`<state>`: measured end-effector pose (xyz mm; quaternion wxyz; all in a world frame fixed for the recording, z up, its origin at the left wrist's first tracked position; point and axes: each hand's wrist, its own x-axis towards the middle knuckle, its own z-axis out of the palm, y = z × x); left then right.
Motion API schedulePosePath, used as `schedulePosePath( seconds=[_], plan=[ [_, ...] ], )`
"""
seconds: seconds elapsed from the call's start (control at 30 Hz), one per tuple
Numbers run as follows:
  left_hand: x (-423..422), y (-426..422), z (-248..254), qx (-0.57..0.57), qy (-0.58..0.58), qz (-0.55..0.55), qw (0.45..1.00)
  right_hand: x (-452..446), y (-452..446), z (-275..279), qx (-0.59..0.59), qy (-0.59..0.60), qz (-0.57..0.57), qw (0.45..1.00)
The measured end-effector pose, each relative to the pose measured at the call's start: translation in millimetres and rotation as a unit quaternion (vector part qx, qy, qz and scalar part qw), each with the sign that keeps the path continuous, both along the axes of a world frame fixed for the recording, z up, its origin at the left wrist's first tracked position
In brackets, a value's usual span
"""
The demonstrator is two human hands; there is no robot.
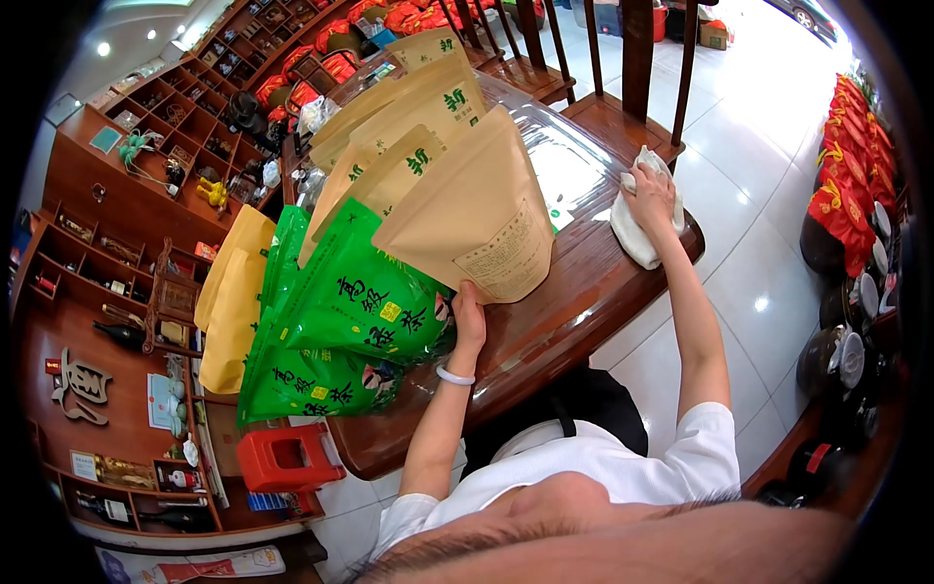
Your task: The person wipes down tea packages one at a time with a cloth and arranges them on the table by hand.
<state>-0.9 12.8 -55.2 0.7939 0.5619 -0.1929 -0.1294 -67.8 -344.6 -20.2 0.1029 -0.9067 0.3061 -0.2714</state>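
Note:
My left hand (469, 321), with a white bangle on its wrist, is at the lower edge of a large brown paper bag (486, 209). Its thumb shows against the bag, while some fingers are hidden. Glossy green tea bags (360, 292) with black Chinese characters lean just left of that hand. Behind them stand more brown paper bags (413, 161) with green print. At the right end of the polished wooden table (584, 277), my right hand (652, 200) is closed over a bunched white cloth (632, 234), pressing it to the tabletop.
Yellow bags (233, 302) stand at the table's left side. A red plastic stool (287, 459) is below them. Wooden chairs (623, 122) line the far side. Shelves (97, 263) fill the left, and jars under red cloths (851, 175) line the right.

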Motion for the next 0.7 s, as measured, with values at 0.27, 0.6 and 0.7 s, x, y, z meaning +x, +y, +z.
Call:
schedulePosePath(
  seconds=[0.27,0.6,0.7],
  plan=[
    [1,0,-2,0.025,-0.009,0.016,1.000,3,-4,-8,-0.016,-0.010,-0.004,1.000],
    [1,3,-8,0.036,-0.003,0.058,0.998,3,-4,-7,-0.021,-0.009,-0.003,1.000],
    [-1,2,-4,0.061,-0.003,0.082,0.995,3,-4,-8,-0.021,-0.009,-0.002,1.000]
  ],
)
